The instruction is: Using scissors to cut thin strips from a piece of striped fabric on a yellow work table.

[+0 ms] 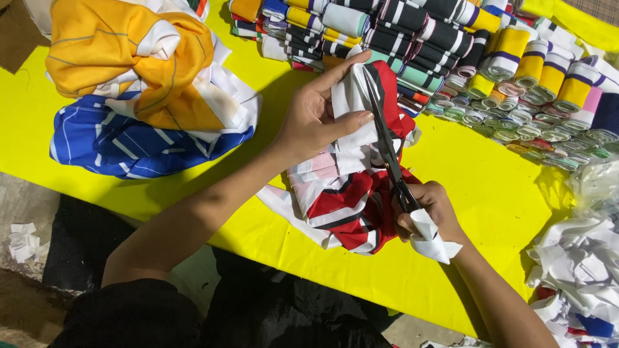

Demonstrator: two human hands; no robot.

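Observation:
My left hand (pixel 316 116) pinches the white edge of a red, white and black striped cloth (pixel 348 193) and holds it up off the yellow table cover (pixel 477 187). My right hand (pixel 429 209) grips a pair of dark scissors (pixel 385 138), whose long blades run up along the cloth's edge right beside my left fingers. A white scrap strip (pixel 433 241) hangs from my right hand under the scissor handles. The rest of the cloth lies bunched on the table between my two forearms.
A pile of orange, white and blue striped cloth (pixel 138 90) lies at the back left. Several rolled striped fabric bands (pixel 464 58) are stacked along the far edge. White cut scraps (pixel 580 270) heap at the right. Dark fabric (pixel 271 303) lies below the table's front edge.

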